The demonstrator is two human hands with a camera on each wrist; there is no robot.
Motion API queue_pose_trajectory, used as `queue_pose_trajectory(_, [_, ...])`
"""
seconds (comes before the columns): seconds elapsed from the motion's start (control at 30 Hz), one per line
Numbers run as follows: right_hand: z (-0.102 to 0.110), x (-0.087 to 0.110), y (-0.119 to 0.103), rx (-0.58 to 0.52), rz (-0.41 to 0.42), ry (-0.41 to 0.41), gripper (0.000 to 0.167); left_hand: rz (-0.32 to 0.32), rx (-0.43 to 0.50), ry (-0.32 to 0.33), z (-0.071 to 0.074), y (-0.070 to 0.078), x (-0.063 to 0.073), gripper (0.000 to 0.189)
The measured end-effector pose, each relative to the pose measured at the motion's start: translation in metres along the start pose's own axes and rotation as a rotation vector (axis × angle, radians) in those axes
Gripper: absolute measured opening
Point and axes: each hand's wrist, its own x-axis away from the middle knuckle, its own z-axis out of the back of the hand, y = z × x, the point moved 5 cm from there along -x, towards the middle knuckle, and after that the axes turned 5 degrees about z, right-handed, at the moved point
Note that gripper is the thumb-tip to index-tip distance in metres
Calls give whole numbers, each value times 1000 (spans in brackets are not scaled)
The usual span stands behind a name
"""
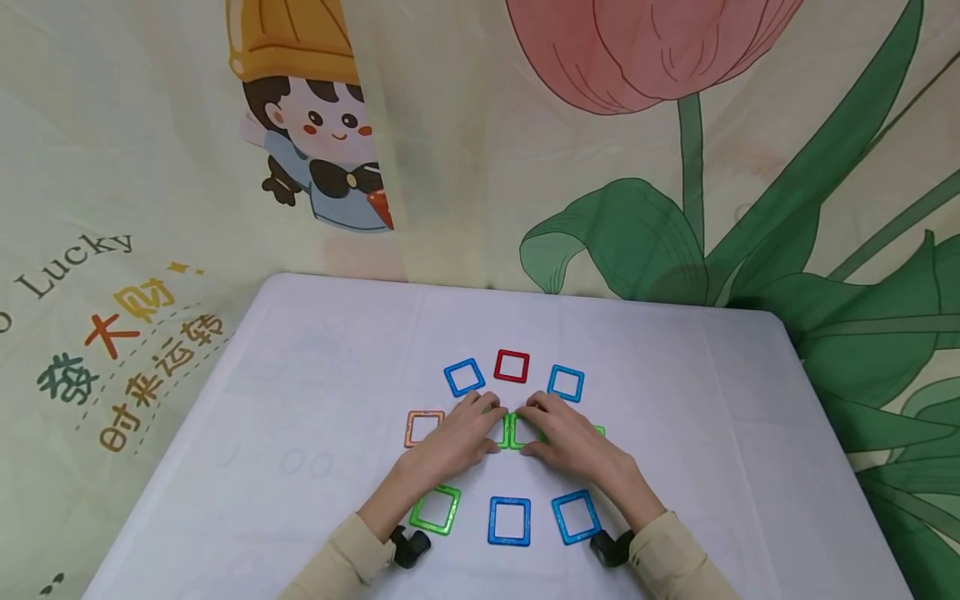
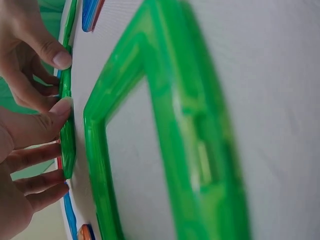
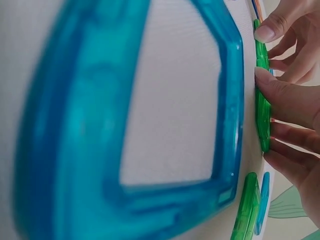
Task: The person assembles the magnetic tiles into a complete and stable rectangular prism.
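Fingers [image 2: 36,156] of left hand [image 1: 463,432] and right hand [image 1: 566,429] pinch edge-to-edge green frames [image 1: 513,433], white tabletop [image 1: 510,475] showing nearside.

White table [image 1: 337,358], rounded far corners. Far row: left blue frame [image 1: 460,364], red frame [image 1: 513,353], right blue frame [image 1: 567,369]. Middle: orange frame [image 1: 409,429], two green frames [image 1: 513,432] side by side, half-hidden green frame [image 1: 600,432]. Near: tilted green frame [image 1: 454,512], two blue frames [image 1: 510,502].

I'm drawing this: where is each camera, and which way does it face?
Head: worn there, facing forward, down at the table; left hand, right hand, sleeves show.
Left wrist: worn there, looking past a close green square at both hands.
Right wrist: worn there, looking past a close blue square at both hands.
Wrist views share the middle green squares.
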Motion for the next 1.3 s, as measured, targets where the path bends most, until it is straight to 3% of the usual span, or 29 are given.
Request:
queue_pose_trajectory(0.17, [-1,0,0,-4,-4,-2,56,11,-5,22,7,-9,10,55])
queue_pose_trajectory(0.37, [1,0,-1,15,-27,-7,56,103,-15,27,15,-28,24,57])
queue_pose_trajectory(0.63, [1,0,-2,50,-45,0,55,174,-89,-1,23,-37,39,50])
queue_pose_trajectory(1.1, [1,-1,-3,32,-31,13,55,160,-164,28,21,-43,40,41])
queue_pose_trajectory(1.3, [0,-2,-4,32,-32,11,56,158,-152,44,21,-45,41,41])
